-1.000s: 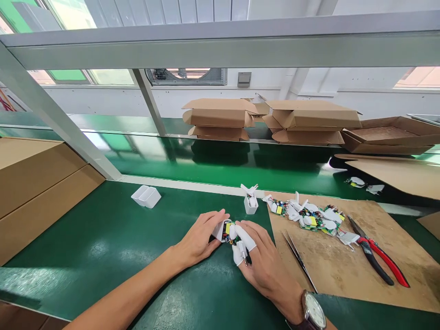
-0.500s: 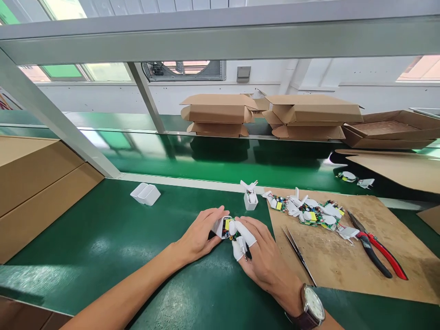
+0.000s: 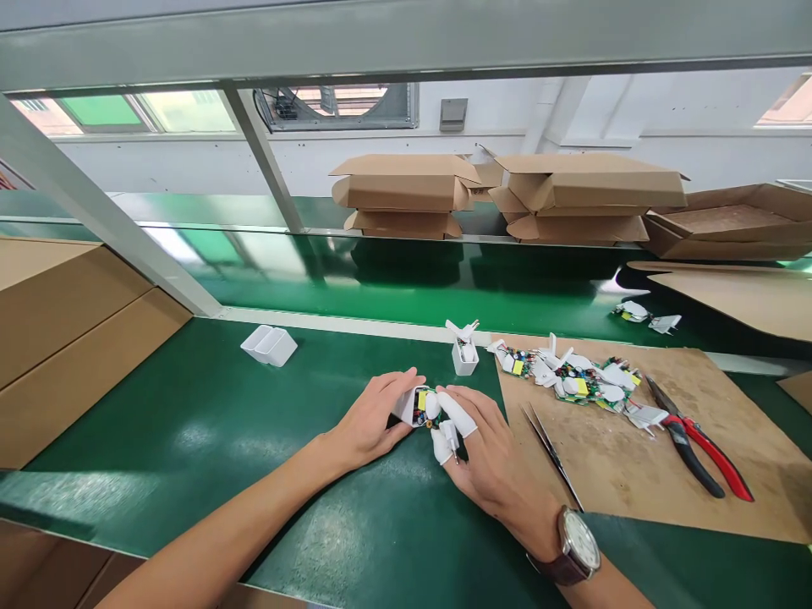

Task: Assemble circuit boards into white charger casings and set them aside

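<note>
Between the fingers of my left hand [image 3: 368, 423] is a white plastic charger housing [image 3: 404, 408], lying on its side with its open end to the right. My right hand [image 3: 498, 452], with white finger cots on thumb and index finger, pinches a small circuit board [image 3: 421, 408] whose left part sits in that opening. A white plug piece [image 3: 449, 435] hangs at the board's right end, near my thumb. How deep the board reaches inside is hidden. Just beyond my hands stands an upright white housing [image 3: 465, 362] with a board and plug poking out.
Two empty white housings [image 3: 269, 345] lie at left. On a brown board [image 3: 634, 482] at right are piled circuit boards [image 3: 580, 381], tweezers [image 3: 553, 457] and red-black pliers [image 3: 698, 444]. Behind runs a green belt [image 3: 393, 296] carrying another circuit board [image 3: 633, 311]. Cardboard boxes [image 3: 406, 182] stand beyond.
The camera view has tipped slightly downward. The circuit board on the green belt has shifted a little to the left. My hands keep nearly the same hold on the housing and board.
</note>
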The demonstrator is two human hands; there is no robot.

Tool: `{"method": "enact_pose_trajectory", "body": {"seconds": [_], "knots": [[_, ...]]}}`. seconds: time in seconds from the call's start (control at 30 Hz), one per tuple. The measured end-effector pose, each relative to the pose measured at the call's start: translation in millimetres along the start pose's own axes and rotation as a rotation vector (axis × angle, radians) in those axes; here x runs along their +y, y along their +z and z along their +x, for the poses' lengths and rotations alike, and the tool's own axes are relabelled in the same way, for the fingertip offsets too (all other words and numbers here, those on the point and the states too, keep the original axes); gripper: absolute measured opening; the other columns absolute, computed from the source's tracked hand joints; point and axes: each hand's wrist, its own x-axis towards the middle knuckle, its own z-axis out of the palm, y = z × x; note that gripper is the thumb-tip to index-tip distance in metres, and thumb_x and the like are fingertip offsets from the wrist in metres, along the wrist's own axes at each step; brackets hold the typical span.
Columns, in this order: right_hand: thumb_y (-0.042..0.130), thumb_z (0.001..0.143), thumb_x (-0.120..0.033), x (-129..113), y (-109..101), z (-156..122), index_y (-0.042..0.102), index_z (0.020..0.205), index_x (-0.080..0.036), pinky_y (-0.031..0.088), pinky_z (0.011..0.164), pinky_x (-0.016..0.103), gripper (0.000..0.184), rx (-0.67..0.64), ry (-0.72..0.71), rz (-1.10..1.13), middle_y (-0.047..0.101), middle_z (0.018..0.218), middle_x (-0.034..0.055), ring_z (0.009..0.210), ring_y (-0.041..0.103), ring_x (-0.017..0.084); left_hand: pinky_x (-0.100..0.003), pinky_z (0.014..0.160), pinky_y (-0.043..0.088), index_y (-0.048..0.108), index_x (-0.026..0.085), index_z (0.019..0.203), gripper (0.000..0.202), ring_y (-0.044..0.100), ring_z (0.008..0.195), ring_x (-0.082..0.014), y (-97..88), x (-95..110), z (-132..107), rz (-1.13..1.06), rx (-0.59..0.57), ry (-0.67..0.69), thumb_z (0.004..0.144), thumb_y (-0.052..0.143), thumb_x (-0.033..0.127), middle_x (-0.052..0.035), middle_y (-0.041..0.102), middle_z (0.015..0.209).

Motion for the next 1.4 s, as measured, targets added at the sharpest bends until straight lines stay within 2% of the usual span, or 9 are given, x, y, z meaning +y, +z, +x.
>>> {"method": "enact_pose_trajectory", "body": {"seconds": [0.43,0.53,0.63,0.77,0.9,1.03,1.17,1.27,1.4], "knots": [[0.055,0.091,-0.007,2,7,-2,0.041,0.148,-0.013,0.059,0.096,0.051,0.058,-0.008,-0.006,0.033,0.066,0.126,0.0185,0.123,0.061,0.032,-0.051,0.108,0.050,0.015,0.027,0.162,0.078,0.056,0.134,-0.0299,-0.9,10,7,-0.049,-0.037,0.055,0.098,0.060,0.023,-0.0157,0.060,0.144],[0.063,0.095,-0.019,2,4,-2,0.044,0.144,-0.019,0.061,0.093,0.049,0.053,0.036,0.093,0.132,0.067,0.119,0.0146,0.114,0.065,0.030,-0.053,0.111,0.048,0.014,0.026,0.162,0.081,0.055,0.135,-0.0311,-3.7,10,7,-0.091,-0.045,0.053,0.097,0.062,0.025,-0.0163,0.059,0.145],[0.063,0.097,-0.028,4,1,-3,0.047,0.143,-0.024,0.061,0.094,0.047,0.049,0.021,0.217,0.265,0.068,0.118,0.0110,0.110,0.067,0.027,-0.050,0.109,0.051,0.012,0.027,0.162,0.078,0.063,0.127,-0.0263,-4.3,8,5,-0.207,-0.060,-0.080,0.098,0.056,0.021,-0.0129,0.064,0.140],[0.057,0.098,-0.017,10,5,-6,0.060,0.131,-0.026,0.060,0.100,0.044,0.034,0.030,0.211,0.280,0.067,0.126,0.0107,0.116,0.068,0.025,-0.046,0.107,0.054,0.016,0.029,0.161,0.076,0.068,0.119,-0.0224,-1.0,6,2,-0.388,-0.079,-0.286,0.097,0.056,0.020,-0.0075,0.069,0.131],[0.058,0.095,-0.012,18,19,-8,0.059,0.136,-0.027,0.059,0.103,0.041,0.043,-0.037,0.104,0.294,0.063,0.137,0.0119,0.124,0.066,0.025,-0.049,0.112,0.050,0.017,0.030,0.161,0.070,0.064,0.128,-0.0237,1.3,7,3,-0.480,-0.094,-0.338,0.101,0.054,0.028,-0.0085,0.067,0.138],[0.052,0.096,-0.008,21,28,-7,0.057,0.140,-0.027,0.064,0.090,0.036,0.048,-0.086,0.039,0.287,0.067,0.128,0.0121,0.113,0.070,0.023,-0.051,0.113,0.050,0.007,0.033,0.163,0.072,0.059,0.137,-0.0244,1.2,11,2,-0.485,-0.098,-0.318,0.105,0.048,0.031,-0.0108,0.056,0.152],[0.053,0.095,-0.006,18,26,-4,0.058,0.137,-0.026,0.064,0.088,0.034,0.046,-0.013,0.022,0.286,0.069,0.123,0.0121,0.107,0.072,0.022,-0.053,0.115,0.047,-0.008,0.033,0.163,0.092,0.053,0.143,-0.0263,0.5,11,0,-0.435,-0.033,-0.257,0.100,0.059,0.032,-0.0141,0.045,0.160],[0.056,0.093,-0.004,16,23,-4,0.060,0.132,-0.027,0.063,0.088,0.033,0.045,0.022,0.066,0.330,0.068,0.125,0.0112,0.106,0.071,0.022,-0.055,0.119,0.042,-0.011,0.031,0.163,0.102,0.044,0.149,-0.0280,-0.1,10,-2,-0.416,-0.015,-0.186,0.096,0.066,0.036,-0.0160,0.042,0.162],[0.052,0.091,0.000,17,25,-5,0.064,0.123,-0.024,0.063,0.086,0.034,0.042,-0.053,0.076,0.373,0.069,0.122,0.0120,0.105,0.071,0.022,-0.052,0.118,0.045,-0.010,0.032,0.162,0.096,0.045,0.148,-0.0265,0.9,10,-2,-0.426,-0.018,-0.174,0.099,0.062,0.038,-0.0157,0.043,0.161]]}}
